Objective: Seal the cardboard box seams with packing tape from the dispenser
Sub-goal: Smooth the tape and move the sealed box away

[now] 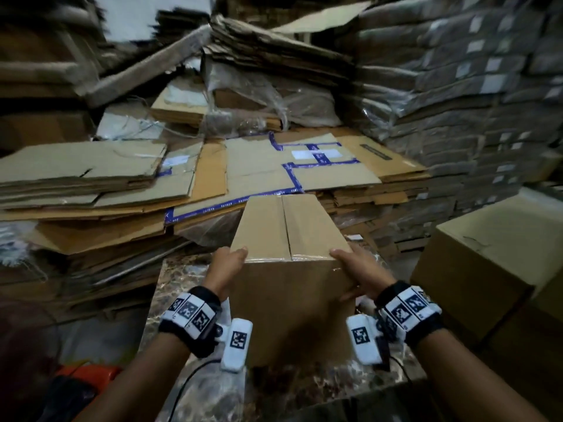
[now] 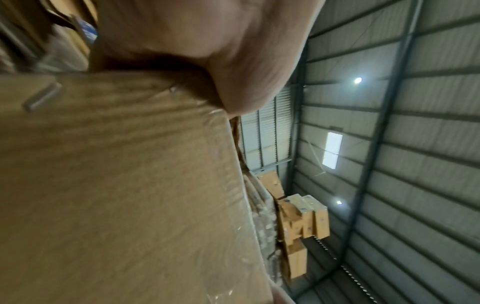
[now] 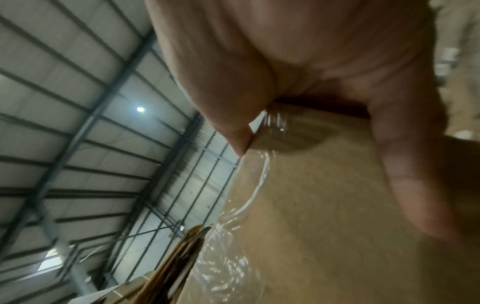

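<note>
A brown cardboard box [image 1: 289, 269] stands on a marbled table top [image 1: 182, 284], its two top flaps closed along a centre seam [image 1: 286, 226]. Clear tape glints along its near top edge and shows as shiny film on the box wall [image 3: 233, 246]. My left hand [image 1: 228, 269] grips the box's near left top corner, thumb on top. My right hand [image 1: 353, 269] grips the near right top corner. Up close, the left wrist view shows the left hand [image 2: 207, 51] wrapped over the box [image 2: 116, 185], as the right hand [image 3: 311, 61] is in the right wrist view. No tape dispenser is in view.
Stacks of flattened cardboard [image 1: 122, 184] lie behind and left of the box, some with blue tape [image 1: 292, 175]. Wrapped bundles [image 1: 457, 86] tower at the right. Another closed box [image 1: 493, 254] stands at the right. An orange object [image 1: 88, 373] sits low at the left.
</note>
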Available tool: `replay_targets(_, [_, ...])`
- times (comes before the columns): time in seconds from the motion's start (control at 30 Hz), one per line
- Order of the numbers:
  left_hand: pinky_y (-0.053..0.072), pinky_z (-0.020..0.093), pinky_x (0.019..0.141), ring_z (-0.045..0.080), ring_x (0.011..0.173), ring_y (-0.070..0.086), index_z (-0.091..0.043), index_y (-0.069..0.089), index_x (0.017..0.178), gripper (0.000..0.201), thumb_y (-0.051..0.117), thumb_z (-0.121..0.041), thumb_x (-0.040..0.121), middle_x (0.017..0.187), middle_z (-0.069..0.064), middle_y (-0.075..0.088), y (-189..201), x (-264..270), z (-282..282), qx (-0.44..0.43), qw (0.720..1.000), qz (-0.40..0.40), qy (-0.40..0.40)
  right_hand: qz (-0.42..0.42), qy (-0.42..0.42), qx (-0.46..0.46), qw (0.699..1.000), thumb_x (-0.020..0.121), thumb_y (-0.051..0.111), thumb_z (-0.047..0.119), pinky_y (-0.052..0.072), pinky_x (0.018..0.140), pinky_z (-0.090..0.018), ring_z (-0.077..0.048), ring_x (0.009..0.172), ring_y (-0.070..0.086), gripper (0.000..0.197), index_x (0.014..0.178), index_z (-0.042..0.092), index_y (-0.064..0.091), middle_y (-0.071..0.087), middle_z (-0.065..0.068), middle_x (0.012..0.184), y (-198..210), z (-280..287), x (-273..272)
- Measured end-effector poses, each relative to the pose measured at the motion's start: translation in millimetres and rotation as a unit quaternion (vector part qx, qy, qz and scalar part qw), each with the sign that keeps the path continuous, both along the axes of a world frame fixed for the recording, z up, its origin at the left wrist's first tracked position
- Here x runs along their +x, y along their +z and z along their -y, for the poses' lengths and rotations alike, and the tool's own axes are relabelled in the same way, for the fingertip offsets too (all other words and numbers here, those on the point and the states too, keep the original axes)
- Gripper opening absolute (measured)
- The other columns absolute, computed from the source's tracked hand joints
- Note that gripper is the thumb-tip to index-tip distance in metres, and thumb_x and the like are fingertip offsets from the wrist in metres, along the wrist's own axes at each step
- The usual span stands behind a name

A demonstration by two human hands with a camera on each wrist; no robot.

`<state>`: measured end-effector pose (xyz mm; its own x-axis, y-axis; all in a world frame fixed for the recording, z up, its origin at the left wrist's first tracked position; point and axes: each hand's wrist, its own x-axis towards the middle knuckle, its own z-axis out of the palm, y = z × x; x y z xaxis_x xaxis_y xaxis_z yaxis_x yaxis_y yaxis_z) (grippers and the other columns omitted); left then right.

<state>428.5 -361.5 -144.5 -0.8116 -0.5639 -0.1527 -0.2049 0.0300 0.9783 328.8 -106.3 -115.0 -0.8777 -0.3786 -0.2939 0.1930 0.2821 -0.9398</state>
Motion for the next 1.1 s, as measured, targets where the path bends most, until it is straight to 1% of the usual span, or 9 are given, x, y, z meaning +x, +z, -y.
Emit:
replay_targets(0.07, [0.052,0.034,0.075,0.027,0.098,0.065,-0.002,0.060,0.120,0.031,0.052,-0.024,0.099,0.111,0.015,0.069,28.9,-6.1,0.8,-0.012,1.000,-0.022,-0.016,-0.037,0.006,0.003,0.999,0.095,0.059,0.036,0.058,0.068,-0.062,-0.028,0.095,0.061,0.041,0.130,0.022,0.043,0.057,-0.004,0.111,32.9,-1.3,-3.5])
replay_targets(0.17, [0.050,0.046,0.093,0.030,0.124,0.051,-0.021,0.032,0.150,0.053,0.051,-0.029,0.101,0.145,0.005,0.046,71.6,-12.8,0.6,-0.027,0.999,-0.043,-0.013,-0.104,-0.004,0.010,0.995,0.094,0.059,0.040,0.058,0.066,-0.063,-0.029,0.099,0.062,0.046,0.135,0.024,0.044,0.059,-0.005,0.116,74.6,-2.0,-9.9])
replay_targets(0.27, [0.045,0.053,0.103,0.030,0.134,0.044,-0.040,0.020,0.152,0.065,0.055,-0.040,0.097,0.156,0.007,0.034,113.6,-23.5,2.6,-0.066,0.992,-0.103,-0.041,-0.149,-0.028,-0.005,0.988,0.094,0.059,0.038,0.059,0.065,-0.060,-0.021,0.096,0.054,0.063,0.149,0.032,0.029,0.046,0.007,0.126,112.6,-1.7,-23.6])
replay_targets(0.4, [0.043,0.032,0.096,0.023,0.135,0.043,-0.028,0.032,0.152,0.076,0.064,-0.052,0.087,0.154,0.003,0.037,176.1,-44.6,3.0,-0.165,0.973,-0.128,-0.095,-0.201,-0.036,-0.019,0.979,0.095,0.058,0.037,0.058,0.065,-0.061,-0.024,0.103,0.052,0.063,0.150,0.037,0.028,0.041,0.005,0.134,158.4,3.5,-52.2])
replay_targets(0.57, [0.040,0.030,0.102,0.019,0.131,0.041,-0.020,0.035,0.151,0.097,0.086,-0.038,0.069,0.145,-0.005,0.039,235.0,-97.7,18.9,-0.256,0.950,-0.112,-0.139,-0.246,-0.060,-0.039,0.967,0.095,0.057,0.039,0.060,0.059,-0.055,-0.028,0.112,0.050,0.054,0.146,0.033,0.040,0.046,-0.003,0.136,203.7,8.2,-108.6])
replay_targets(0.73, [0.038,0.044,0.113,0.022,0.136,0.041,-0.016,0.030,0.152,0.100,0.087,-0.028,0.070,0.153,0.006,0.038,242.7,-184.1,20.0,-0.296,0.936,-0.132,-0.139,-0.323,-0.095,-0.004,0.941,0.087,0.066,0.046,0.063,0.062,-0.046,-0.025,0.109,0.054,0.058,0.140,0.030,0.049,0.052,-0.003,0.134,228.8,18.4,-192.1])
replay_targets(0.87, [0.037,0.045,0.113,0.023,0.139,0.038,-0.013,0.026,0.153,0.102,0.085,-0.034,0.072,0.156,0.009,0.035,229.3,-264.3,28.0,-0.296,0.933,-0.150,-0.137,-0.374,-0.084,0.032,0.923,0.077,0.076,0.051,0.062,0.075,-0.045,-0.023,0.114,0.056,0.070,0.139,0.028,0.052,0.055,0.000,0.133,229.5,29.8,-271.9])
replay_targets(0.97, [0.036,0.039,0.114,0.021,0.140,0.037,-0.013,0.026,0.154,0.100,0.084,-0.033,0.074,0.156,0.007,0.035,218.9,-338.7,40.5,-0.319,0.928,-0.152,-0.119,-0.389,-0.076,0.048,0.917,0.078,0.076,0.049,0.051,0.101,-0.043,-0.021,0.123,0.053,0.072,0.141,0.024,0.052,0.053,-0.003,0.141,223.0,38.9,-347.0])
replay_targets(1.1, [0.036,0.033,0.113,0.019,0.140,0.037,-0.015,0.026,0.154,0.098,0.081,-0.034,0.077,0.155,0.005,0.036,211.7,-450.6,56.1,-0.367,0.911,-0.158,-0.106,-0.416,-0.069,0.046,0.905,0.081,0.074,0.045,0.045,0.106,-0.037,-0.019,0.126,0.050,0.069,0.141,0.021,0.051,0.053,-0.004,0.143,206.4,54.4,-459.0])
